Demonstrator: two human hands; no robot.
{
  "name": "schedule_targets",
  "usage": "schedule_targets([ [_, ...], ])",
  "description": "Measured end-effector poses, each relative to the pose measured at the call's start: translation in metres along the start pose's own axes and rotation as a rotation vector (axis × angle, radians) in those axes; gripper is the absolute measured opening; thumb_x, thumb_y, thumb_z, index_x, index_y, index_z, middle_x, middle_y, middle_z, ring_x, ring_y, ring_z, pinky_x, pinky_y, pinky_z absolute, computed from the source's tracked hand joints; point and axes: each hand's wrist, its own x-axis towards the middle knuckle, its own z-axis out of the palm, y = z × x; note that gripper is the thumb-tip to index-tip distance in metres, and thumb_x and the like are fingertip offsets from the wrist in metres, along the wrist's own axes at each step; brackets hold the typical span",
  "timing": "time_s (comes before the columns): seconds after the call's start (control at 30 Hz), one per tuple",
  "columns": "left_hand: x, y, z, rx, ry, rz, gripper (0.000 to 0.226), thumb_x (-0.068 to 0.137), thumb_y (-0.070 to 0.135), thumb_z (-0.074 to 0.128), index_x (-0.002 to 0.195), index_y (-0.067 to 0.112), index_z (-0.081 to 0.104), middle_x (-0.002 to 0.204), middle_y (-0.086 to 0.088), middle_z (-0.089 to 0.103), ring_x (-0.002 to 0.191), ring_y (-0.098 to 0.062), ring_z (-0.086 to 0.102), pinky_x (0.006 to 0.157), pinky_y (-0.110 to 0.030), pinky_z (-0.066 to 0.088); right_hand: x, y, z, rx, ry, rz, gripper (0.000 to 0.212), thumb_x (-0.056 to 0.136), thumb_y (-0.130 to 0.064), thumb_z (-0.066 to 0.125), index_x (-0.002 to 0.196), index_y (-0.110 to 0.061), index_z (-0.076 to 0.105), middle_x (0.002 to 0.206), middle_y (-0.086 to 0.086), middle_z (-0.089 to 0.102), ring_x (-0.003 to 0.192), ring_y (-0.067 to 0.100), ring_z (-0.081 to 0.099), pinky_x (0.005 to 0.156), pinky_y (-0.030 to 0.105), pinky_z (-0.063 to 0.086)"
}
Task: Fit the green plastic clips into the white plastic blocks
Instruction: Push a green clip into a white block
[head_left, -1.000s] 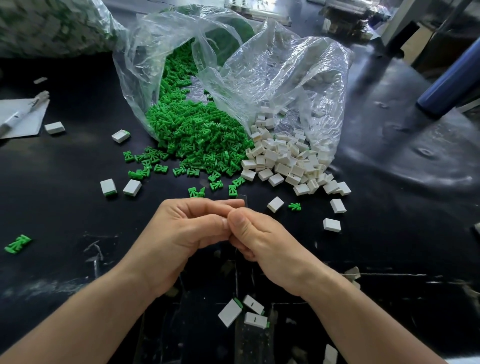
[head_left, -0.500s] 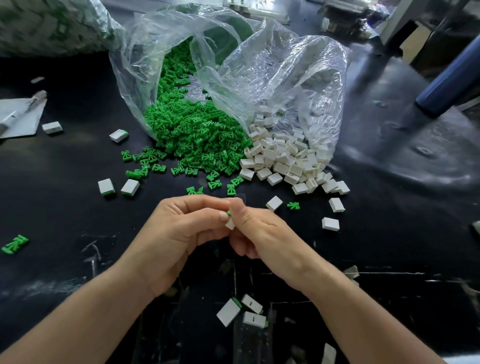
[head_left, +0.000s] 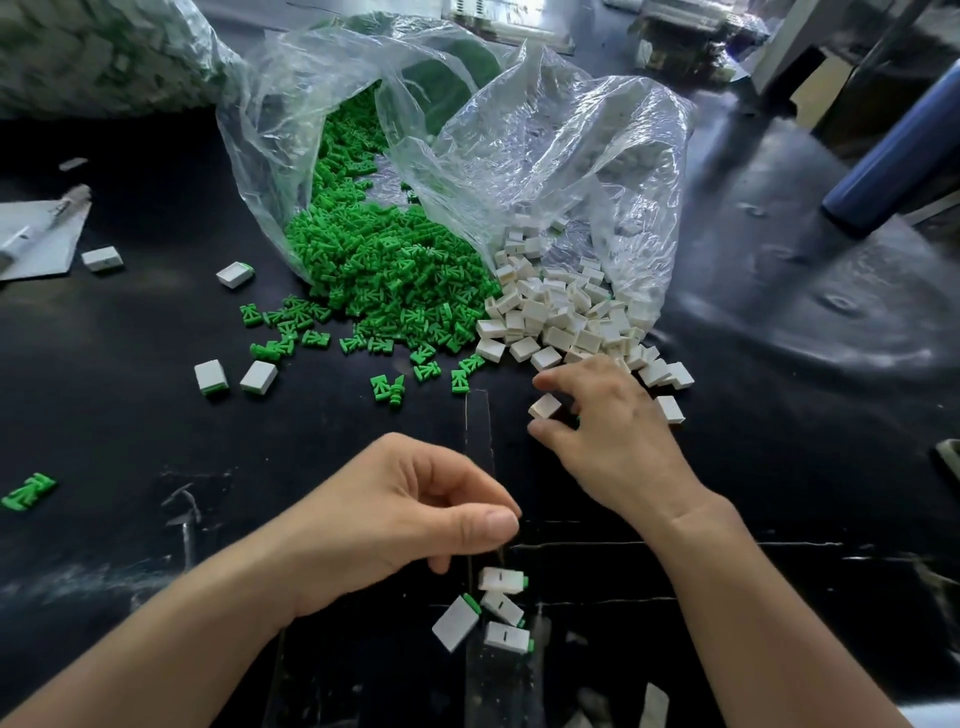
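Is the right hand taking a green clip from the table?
No, the right hand has its thumb and fingers around a white block.

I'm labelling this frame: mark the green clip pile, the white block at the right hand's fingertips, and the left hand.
green clip pile (head_left: 384, 270): head view, middle of the heap.
white block (head_left: 544, 406): head view, its top face.
left hand (head_left: 397, 514): head view, back of the hand.
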Motion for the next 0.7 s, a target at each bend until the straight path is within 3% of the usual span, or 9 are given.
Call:
schedule_targets([
  [0.07,0.001,0.0,-0.001,0.004,0.079,-0.007,0.025,0.062,0.036,0.078,0.079,0.017,0.075,0.062,-0.002,0.068,0.047,-0.002,0.052,0.041,-0.01,0.036,0.001,0.0,0.003,-0.01,-0.014,-0.014,0.034,0.084,-0.022,0.064,0.118,-0.02,0.06,0.112,-0.002,0.052,0.109,0.015,0.048,0.096,0.026,0.036],
  [0.17,0.005,-0.003,-0.003,-0.054,0.26,-0.037,0.023,0.065,0.028,0.069,0.082,0.013,0.074,0.066,-0.004,0.07,0.048,-0.006,0.055,0.038,-0.015,0.038,-0.001,-0.005,0.005,0.089,0.06,-0.089,0.032,0.08,-0.017,0.069,0.111,-0.017,0.062,0.098,-0.007,0.055,0.087,0.006,0.049,0.086,0.016,0.038],
  [0.23,0.009,-0.004,-0.004,-0.156,0.359,-0.058,0.024,0.067,0.023,0.068,0.089,0.013,0.07,0.069,-0.005,0.071,0.051,-0.01,0.062,0.04,-0.017,0.045,-0.004,-0.014,0.007,0.217,0.089,-0.143,0.031,0.075,-0.014,0.073,0.104,-0.016,0.063,0.085,-0.015,0.052,0.073,0.0,0.049,0.073,0.006,0.037],
  [0.33,0.01,-0.005,-0.005,-0.228,0.399,-0.065,0.039,0.059,0.029,0.065,0.094,0.013,0.065,0.074,-0.008,0.073,0.06,-0.014,0.068,0.048,-0.02,0.052,-0.013,-0.027,0.013,0.351,0.056,-0.255,0.03,0.071,-0.011,0.077,0.098,-0.014,0.063,0.084,-0.013,0.054,0.07,0.0,0.05,0.068,0.006,0.038],
  [0.47,0.01,-0.005,-0.007,-0.251,0.41,-0.058,0.027,0.063,0.017,0.068,0.086,0.003,0.068,0.067,-0.01,0.07,0.055,-0.013,0.065,0.048,-0.019,0.052,-0.018,-0.033,0.016,0.39,-0.043,-0.394,0.034,0.069,-0.019,0.077,0.098,-0.009,0.064,0.089,-0.006,0.058,0.075,-0.001,0.051,0.07,0.006,0.037],
  [0.57,0.011,-0.006,-0.009,-0.256,0.457,-0.047,0.007,0.075,0.003,0.067,0.082,0.003,0.068,0.065,-0.009,0.069,0.054,-0.012,0.065,0.047,-0.019,0.052,-0.014,-0.032,0.014,0.383,-0.025,-0.367,0.035,0.077,-0.035,0.064,0.1,-0.009,0.066,0.091,-0.005,0.061,0.079,0.003,0.055,0.071,0.008,0.038],
  [0.7,0.012,-0.005,-0.008,-0.272,0.473,-0.047,0.01,0.08,-0.006,0.062,0.081,0.003,0.067,0.067,-0.009,0.07,0.055,-0.014,0.066,0.047,-0.018,0.051,-0.006,-0.026,0.021,0.136,0.032,-0.295,0.031,0.091,-0.022,0.053,0.119,-0.011,0.061,0.107,0.005,0.06,0.103,0.02,0.052,0.087,0.02,0.034],
])
